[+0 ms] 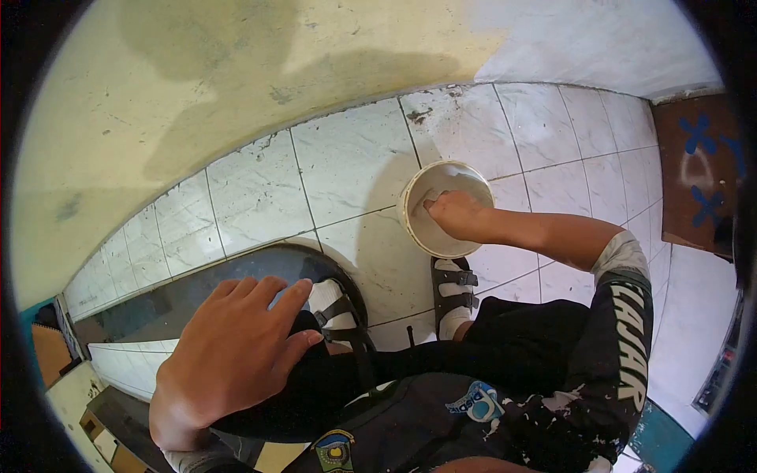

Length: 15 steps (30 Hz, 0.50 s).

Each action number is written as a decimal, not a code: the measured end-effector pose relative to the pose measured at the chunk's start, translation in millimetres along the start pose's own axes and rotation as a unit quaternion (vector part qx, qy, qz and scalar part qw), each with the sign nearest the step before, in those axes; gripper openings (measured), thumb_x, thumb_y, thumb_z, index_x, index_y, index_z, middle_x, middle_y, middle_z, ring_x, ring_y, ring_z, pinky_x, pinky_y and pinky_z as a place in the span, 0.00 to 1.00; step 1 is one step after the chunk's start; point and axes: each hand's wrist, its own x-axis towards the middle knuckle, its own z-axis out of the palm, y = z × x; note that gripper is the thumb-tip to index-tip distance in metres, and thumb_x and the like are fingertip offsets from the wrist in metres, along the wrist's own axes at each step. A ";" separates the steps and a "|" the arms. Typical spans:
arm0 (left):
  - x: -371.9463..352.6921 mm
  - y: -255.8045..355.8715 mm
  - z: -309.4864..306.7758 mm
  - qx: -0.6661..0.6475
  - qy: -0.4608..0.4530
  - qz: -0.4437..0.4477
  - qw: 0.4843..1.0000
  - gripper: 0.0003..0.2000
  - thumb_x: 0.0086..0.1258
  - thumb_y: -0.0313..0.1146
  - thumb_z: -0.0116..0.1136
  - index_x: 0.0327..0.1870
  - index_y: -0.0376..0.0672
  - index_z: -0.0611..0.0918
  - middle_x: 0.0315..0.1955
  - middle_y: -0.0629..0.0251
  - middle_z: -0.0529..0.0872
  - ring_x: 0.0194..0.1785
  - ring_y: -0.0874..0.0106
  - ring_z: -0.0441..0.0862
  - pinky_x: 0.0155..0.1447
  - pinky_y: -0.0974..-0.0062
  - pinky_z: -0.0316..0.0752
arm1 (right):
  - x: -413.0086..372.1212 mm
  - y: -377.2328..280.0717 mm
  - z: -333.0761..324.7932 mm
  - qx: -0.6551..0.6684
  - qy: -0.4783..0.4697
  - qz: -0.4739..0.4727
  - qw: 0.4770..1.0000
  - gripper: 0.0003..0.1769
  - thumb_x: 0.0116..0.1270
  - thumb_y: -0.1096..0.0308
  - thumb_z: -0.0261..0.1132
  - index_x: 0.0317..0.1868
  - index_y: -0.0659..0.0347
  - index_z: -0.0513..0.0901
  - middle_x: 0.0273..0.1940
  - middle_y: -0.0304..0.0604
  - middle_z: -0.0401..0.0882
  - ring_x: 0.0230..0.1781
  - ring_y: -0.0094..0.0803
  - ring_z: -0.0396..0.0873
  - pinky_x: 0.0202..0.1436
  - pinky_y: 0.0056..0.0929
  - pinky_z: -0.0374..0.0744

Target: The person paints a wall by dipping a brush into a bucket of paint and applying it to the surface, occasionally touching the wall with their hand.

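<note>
A round white bucket (pixel 465 180) with a yellowish rim stands on the tiled floor, close to my right foot. Reaching down into it, my right hand (pixel 461 214) has its fingers curled closed. Whatever they grip, if anything, is hidden by the hand, and a pale smear shows on the bucket's inside beside the fingertips. My left hand (pixel 244 339) is off to the left over my bent knee, palm down with fingers stretched and the thumb apart. It holds nothing.
Ahead rises a wall (pixel 331 47), mostly yellow with a whitish section at right. White tiles (pixel 347 158) carry dark specks of dirt. A dark, glossy panel (pixel 236 276) lies by my left sandal (pixel 339 311). At right stands a brown board (pixel 694 173) with blue crosses.
</note>
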 end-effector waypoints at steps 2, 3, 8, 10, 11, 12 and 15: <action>-1.1 -0.4 0.4 0.008 -0.007 -0.007 1.000 0.25 0.74 0.43 0.63 0.65 0.37 0.76 0.56 0.50 0.83 0.60 0.52 0.80 0.68 0.59 0.72 | 0.2 3.3 2.3 0.003 0.026 -0.010 1.000 0.10 0.60 0.76 0.63 0.41 0.62 0.88 0.39 0.58 0.87 0.43 0.51 0.88 0.44 0.47 0.86; -1.9 0.1 0.3 0.008 -0.007 -0.008 1.000 0.25 0.74 0.43 0.63 0.65 0.37 0.76 0.56 0.50 0.83 0.60 0.52 0.80 0.68 0.59 0.72 | -1.8 3.1 -1.0 0.008 0.039 -0.030 0.999 0.11 0.60 0.76 0.63 0.41 0.63 0.88 0.39 0.57 0.87 0.42 0.51 0.88 0.44 0.48 0.86; -1.8 0.9 0.6 -0.001 0.007 0.001 1.000 0.25 0.73 0.43 0.63 0.64 0.37 0.76 0.56 0.49 0.83 0.60 0.51 0.80 0.67 0.58 0.72 | -1.9 5.9 -24.2 0.016 -0.034 -0.003 0.999 0.12 0.62 0.73 0.63 0.45 0.65 0.87 0.41 0.57 0.87 0.42 0.52 0.88 0.45 0.50 0.85; -1.6 1.1 0.1 0.000 0.008 0.001 1.000 0.25 0.73 0.43 0.63 0.64 0.37 0.76 0.55 0.49 0.83 0.59 0.51 0.80 0.67 0.58 0.72 | 2.6 17.8 -30.5 0.032 -0.146 0.047 0.988 0.21 0.67 0.67 0.60 0.57 0.70 0.80 0.41 0.62 0.87 0.43 0.57 0.86 0.50 0.52 0.82; -1.3 1.2 -0.3 0.001 0.009 0.002 1.000 0.24 0.73 0.43 0.63 0.64 0.37 0.76 0.55 0.49 0.83 0.58 0.51 0.80 0.66 0.58 0.73 | 1.7 24.7 -31.6 0.031 -0.146 0.047 0.988 0.21 0.67 0.67 0.60 0.57 0.70 0.80 0.41 0.62 0.87 0.43 0.57 0.86 0.50 0.52 0.82; -0.9 1.1 -0.5 0.001 0.010 0.002 1.000 0.24 0.73 0.43 0.63 0.64 0.37 0.76 0.55 0.49 0.83 0.58 0.51 0.80 0.66 0.58 0.73 | -1.3 31.5 -33.7 0.068 -0.123 0.048 0.989 0.21 0.67 0.65 0.59 0.56 0.71 0.81 0.39 0.62 0.86 0.43 0.58 0.86 0.50 0.53 0.82; 0.3 0.6 -0.2 -0.005 0.004 0.005 1.000 0.24 0.73 0.43 0.63 0.64 0.37 0.76 0.54 0.49 0.83 0.57 0.51 0.81 0.65 0.58 0.73 | -4.0 39.0 -36.2 0.101 -0.110 0.059 0.987 0.20 0.69 0.63 0.58 0.52 0.72 0.82 0.38 0.63 0.86 0.42 0.59 0.86 0.51 0.54 0.81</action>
